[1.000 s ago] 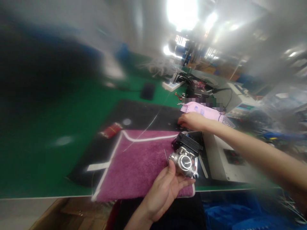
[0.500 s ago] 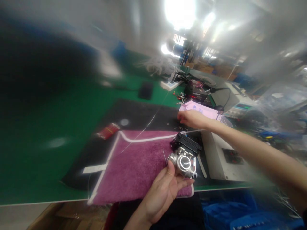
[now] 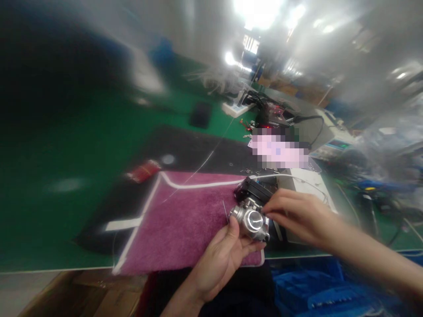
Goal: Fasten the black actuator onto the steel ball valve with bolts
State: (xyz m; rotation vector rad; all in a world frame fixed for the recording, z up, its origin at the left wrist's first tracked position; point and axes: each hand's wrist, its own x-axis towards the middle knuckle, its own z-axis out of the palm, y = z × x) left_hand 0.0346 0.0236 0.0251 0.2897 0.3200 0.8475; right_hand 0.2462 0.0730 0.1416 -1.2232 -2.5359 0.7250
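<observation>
My left hand (image 3: 220, 257) grips a shiny metal valve (image 3: 253, 220) from below, its thumb on the near side and its round opening facing up. A black ribbed housing (image 3: 253, 191) adjoins the valve's far side. Over at the valve's right edge is my right hand (image 3: 294, 211), thumb and fingers pinched together close to where metal and housing meet. Whatever those fingertips hold is too small to make out. Beneath the valve lies a purple cloth (image 3: 188, 220) with white edging.
Small screws (image 3: 246, 171) lie on the black mat (image 3: 198, 154) beyond the housing. A pale box-shaped device (image 3: 309, 180) stands right of the hands. Farther back are a pink sheet (image 3: 280, 149), a power strip (image 3: 236, 109) and cables. Blue bins (image 3: 307, 286) sit below the table edge.
My right hand has come back from the screws by the pink sheet to the valve's right side. My left hand keeps hold of the valve. The view has shifted slightly.
</observation>
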